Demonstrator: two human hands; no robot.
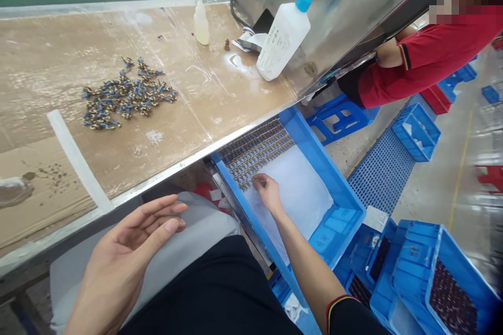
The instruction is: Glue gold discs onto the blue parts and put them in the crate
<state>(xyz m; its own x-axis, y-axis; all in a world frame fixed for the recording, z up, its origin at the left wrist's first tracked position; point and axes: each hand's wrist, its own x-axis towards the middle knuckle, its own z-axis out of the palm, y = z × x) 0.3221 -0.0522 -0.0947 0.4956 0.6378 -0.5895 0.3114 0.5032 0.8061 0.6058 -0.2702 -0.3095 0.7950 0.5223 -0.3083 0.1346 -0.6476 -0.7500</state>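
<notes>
My right hand (269, 194) reaches into a blue plastic tray (349, 204). Its thumb and fingertips are pinched together at the near end of rows of small brass-coloured parts (257, 154). Whatever sits between those fingertips is too small to make out. White sheet (298, 188) lines the tray under and beside the rows. Above my lap, near the table edge, my left hand (129, 246) is loosely curled with thumb and fingers apart, holding nothing visible. On the table lies a loose pile of small brass-and-blue parts (126, 97).
A white bottle with blue nozzle (283, 39) tilts near a metal panel (338, 5). A small clear bottle (201, 21) stands left of it. A white strip (76, 157) crosses the table's front. Stacked blue crates (416, 251) and a red-sleeved person (424, 57) are at right.
</notes>
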